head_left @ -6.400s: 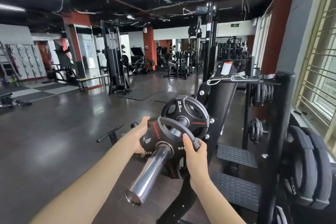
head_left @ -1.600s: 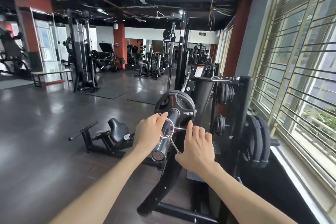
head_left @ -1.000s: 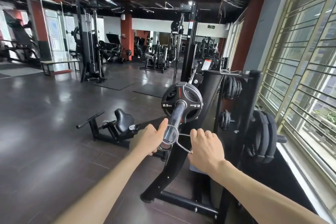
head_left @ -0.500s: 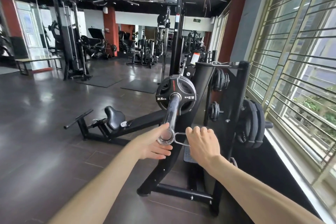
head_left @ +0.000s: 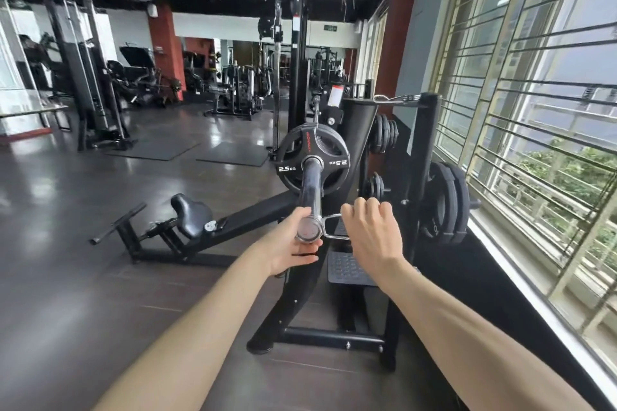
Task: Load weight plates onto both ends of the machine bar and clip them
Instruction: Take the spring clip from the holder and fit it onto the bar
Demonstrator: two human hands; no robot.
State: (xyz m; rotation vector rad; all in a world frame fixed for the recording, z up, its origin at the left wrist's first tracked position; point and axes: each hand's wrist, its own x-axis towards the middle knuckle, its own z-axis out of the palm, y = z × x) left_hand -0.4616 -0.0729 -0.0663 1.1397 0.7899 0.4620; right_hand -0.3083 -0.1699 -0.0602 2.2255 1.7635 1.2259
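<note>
Wide gym floor [head_left: 66,277], dark and glossy, with a barred window [head_left: 534,93] running down the right side. Front and centre stands the black machine [head_left: 300,310], its padded seat [head_left: 192,213] low on the left. Behind it to the right, a storage rack [head_left: 422,160] carries spare plates on its pegs, the biggest pair [head_left: 445,202] nearest the window.

Now the bar [head_left: 310,192]: a steel sleeve pointing straight at the camera, with a black weight plate [head_left: 314,158] pushed to its far end (marked 2.5 kg on both sides of the hub). Whether a second plate sits behind it cannot be told from here.

At the near tip of the bar sits the spring clip [head_left: 329,226], its coil around the very end of the sleeve and its wire handles sticking out to the right, well apart from the plate.

The left hand [head_left: 290,243] cups the bar's end from below and the left, thumb up against the sleeve, fingers curled underneath. The right hand [head_left: 370,233] is fisted over the clip's handles, knuckles up, squeezing them.
</note>
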